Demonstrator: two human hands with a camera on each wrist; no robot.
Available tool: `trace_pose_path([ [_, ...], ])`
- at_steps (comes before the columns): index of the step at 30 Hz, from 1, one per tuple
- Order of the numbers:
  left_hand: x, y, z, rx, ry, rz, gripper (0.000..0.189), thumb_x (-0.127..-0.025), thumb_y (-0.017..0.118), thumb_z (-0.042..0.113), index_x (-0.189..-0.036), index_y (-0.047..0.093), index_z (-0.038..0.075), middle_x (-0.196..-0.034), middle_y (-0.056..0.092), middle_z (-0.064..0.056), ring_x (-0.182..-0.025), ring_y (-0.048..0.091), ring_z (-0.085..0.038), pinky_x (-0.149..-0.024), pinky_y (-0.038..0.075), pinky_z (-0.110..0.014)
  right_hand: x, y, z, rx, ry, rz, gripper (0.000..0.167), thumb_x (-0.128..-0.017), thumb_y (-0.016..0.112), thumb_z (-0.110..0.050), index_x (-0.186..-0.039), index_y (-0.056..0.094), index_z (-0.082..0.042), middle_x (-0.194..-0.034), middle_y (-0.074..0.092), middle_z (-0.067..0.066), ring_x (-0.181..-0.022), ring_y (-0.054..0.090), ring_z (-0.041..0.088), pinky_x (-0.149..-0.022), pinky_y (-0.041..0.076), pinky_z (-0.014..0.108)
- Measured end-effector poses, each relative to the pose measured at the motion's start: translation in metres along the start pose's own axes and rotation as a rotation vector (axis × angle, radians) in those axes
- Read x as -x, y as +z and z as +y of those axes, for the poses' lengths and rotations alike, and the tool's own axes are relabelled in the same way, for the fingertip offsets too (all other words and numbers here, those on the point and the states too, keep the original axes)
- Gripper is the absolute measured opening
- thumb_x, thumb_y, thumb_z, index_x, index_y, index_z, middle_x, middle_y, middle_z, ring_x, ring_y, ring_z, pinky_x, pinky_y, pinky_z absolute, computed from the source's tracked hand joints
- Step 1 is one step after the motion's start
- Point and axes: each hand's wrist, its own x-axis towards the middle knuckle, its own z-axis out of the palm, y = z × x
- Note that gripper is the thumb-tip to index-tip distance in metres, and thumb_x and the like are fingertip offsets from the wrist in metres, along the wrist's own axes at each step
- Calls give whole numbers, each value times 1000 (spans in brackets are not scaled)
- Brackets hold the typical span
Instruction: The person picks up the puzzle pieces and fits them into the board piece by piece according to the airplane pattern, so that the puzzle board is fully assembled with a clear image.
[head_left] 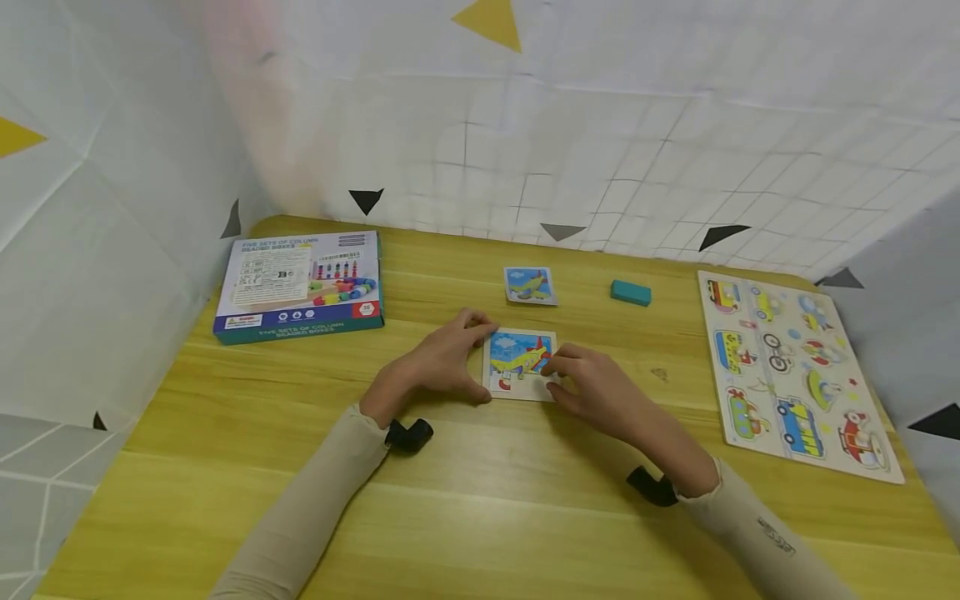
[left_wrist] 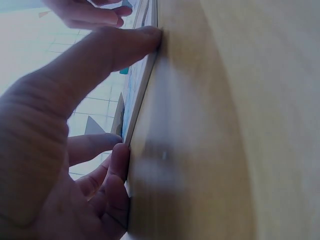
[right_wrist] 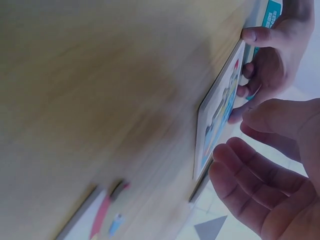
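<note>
A small wooden airplane puzzle (head_left: 522,354) lies on the table with a bare pale area at its lower right. My left hand (head_left: 450,358) holds its left side, thumb at the near corner and index finger at the far one. In the left wrist view the thumb (left_wrist: 142,40) touches the board's edge. My right hand (head_left: 592,387) is over the puzzle's right side, fingers bent and thumb apart from them. No piece shows between its fingertips (right_wrist: 220,152) in the right wrist view. Behind the puzzle lies a square airplane picture (head_left: 530,286).
A boxed beaded toy set (head_left: 300,287) lies at the back left. A teal block (head_left: 631,292) sits behind and right of the puzzle. On the right lies a wooden board with vehicle pictures (head_left: 795,375). A white patterned sheet (head_left: 570,125) hangs behind the table (head_left: 465,517).
</note>
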Motion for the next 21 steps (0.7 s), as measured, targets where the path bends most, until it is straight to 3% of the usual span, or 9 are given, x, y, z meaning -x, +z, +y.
trace_pose_path([
  [21,1,0,-1,4,6,0,109,-66,91,44,-156,37,13,-150,31,-2,-128,41,-17,-108,36,-37,41,-10,23,65,37,29,22,-80,81,-4,-100,73,-2,-98,66,7,-87,67,26,-73,55,43],
])
